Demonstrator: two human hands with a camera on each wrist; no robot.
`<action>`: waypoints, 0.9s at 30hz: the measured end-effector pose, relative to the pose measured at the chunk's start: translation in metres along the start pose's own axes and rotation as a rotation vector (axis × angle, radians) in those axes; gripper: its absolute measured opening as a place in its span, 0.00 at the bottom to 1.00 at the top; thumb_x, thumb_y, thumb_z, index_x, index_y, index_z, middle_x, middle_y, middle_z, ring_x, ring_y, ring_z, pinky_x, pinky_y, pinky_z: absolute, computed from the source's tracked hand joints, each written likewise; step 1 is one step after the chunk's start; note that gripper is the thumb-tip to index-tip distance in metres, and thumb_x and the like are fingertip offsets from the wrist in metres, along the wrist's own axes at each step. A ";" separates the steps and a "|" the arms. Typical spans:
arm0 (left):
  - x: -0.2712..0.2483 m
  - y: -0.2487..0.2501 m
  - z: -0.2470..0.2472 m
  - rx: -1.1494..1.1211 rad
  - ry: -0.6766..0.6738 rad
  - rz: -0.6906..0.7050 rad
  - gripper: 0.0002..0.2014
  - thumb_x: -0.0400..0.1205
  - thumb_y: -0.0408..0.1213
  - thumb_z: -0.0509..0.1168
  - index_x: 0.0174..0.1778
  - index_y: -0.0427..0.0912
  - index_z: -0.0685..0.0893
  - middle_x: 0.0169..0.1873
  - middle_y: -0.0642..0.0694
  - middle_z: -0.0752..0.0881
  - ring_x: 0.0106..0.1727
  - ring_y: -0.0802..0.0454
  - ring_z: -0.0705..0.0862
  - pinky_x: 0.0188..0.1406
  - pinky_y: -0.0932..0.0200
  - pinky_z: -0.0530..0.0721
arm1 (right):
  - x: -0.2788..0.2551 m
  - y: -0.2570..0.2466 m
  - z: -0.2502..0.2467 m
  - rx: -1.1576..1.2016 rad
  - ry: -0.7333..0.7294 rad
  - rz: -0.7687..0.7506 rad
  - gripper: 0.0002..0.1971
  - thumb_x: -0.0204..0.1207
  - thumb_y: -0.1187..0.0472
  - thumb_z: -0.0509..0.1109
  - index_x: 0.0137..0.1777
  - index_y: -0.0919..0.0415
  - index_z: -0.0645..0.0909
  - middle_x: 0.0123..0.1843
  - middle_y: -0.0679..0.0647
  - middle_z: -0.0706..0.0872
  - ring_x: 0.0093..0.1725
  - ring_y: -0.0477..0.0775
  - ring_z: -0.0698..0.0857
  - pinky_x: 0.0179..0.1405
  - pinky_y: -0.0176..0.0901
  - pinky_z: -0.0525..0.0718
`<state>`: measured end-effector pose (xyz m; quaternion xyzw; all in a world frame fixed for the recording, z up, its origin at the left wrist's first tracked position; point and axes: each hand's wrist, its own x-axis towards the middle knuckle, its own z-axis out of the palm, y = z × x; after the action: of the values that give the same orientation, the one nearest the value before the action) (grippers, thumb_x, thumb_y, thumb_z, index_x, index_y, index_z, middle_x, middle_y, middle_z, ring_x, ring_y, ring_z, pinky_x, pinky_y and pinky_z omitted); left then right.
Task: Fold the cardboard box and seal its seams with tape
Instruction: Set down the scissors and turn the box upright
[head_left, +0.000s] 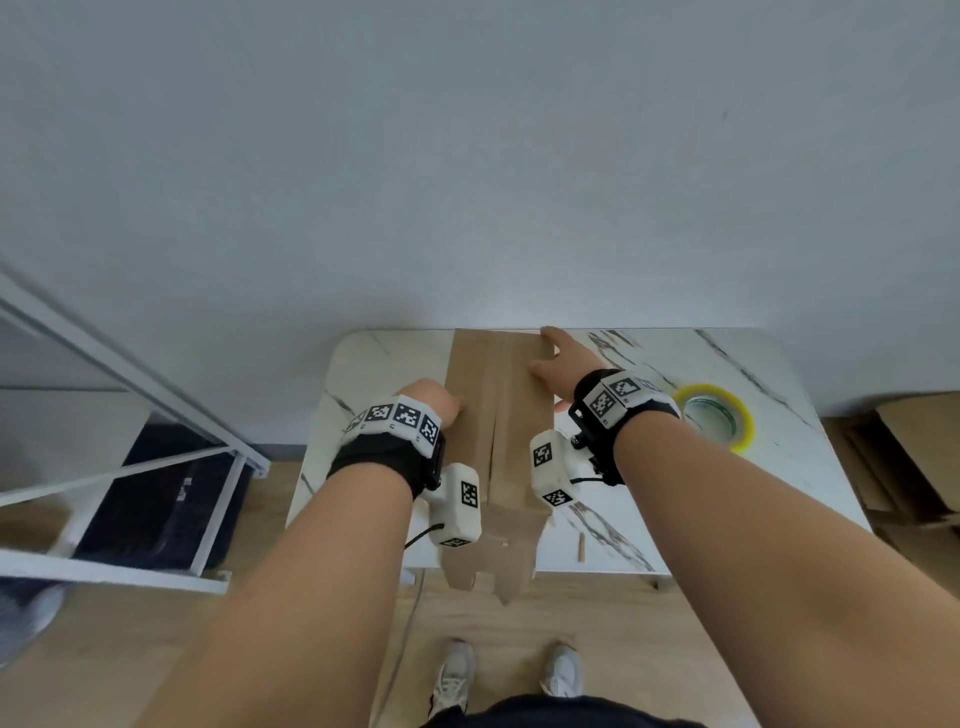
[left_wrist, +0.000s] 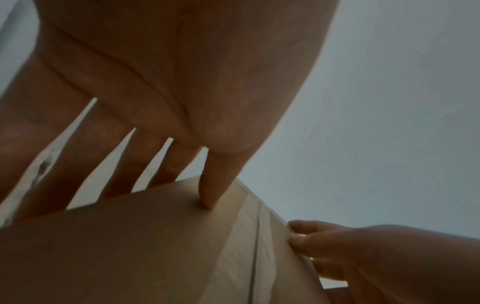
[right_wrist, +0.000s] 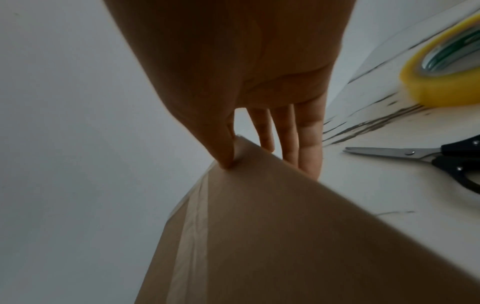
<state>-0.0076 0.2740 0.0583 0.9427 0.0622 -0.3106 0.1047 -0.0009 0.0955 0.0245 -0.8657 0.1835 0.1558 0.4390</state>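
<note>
Now gripping the cardboard box from both sides on the marbled surface: left hand with thumb on top, fingers spread down its left wall; right hand likewise at the far right edge. Tape roll and scissors lying to the right.
</note>
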 end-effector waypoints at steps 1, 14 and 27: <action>0.000 -0.003 0.001 -0.006 -0.014 -0.004 0.22 0.88 0.46 0.54 0.67 0.30 0.77 0.65 0.35 0.81 0.67 0.39 0.79 0.63 0.53 0.75 | 0.000 0.001 0.002 0.001 0.021 0.022 0.29 0.76 0.60 0.64 0.78 0.50 0.65 0.67 0.59 0.80 0.58 0.62 0.85 0.57 0.59 0.87; 0.025 -0.047 -0.003 -0.338 0.244 -0.157 0.19 0.84 0.44 0.55 0.61 0.35 0.81 0.63 0.34 0.80 0.63 0.36 0.79 0.57 0.48 0.77 | -0.011 0.019 0.012 0.007 0.323 0.190 0.15 0.83 0.56 0.56 0.67 0.58 0.73 0.54 0.57 0.85 0.47 0.62 0.87 0.42 0.47 0.82; 0.029 -0.048 -0.006 -0.483 0.063 -0.076 0.19 0.87 0.39 0.51 0.38 0.31 0.79 0.45 0.35 0.82 0.51 0.39 0.79 0.47 0.55 0.71 | -0.013 0.002 0.021 0.132 0.257 0.194 0.31 0.73 0.49 0.74 0.70 0.62 0.66 0.44 0.54 0.83 0.43 0.62 0.90 0.41 0.55 0.90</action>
<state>0.0107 0.3232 0.0384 0.8966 0.1735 -0.2608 0.3131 -0.0158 0.1139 0.0165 -0.8258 0.3308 0.0731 0.4509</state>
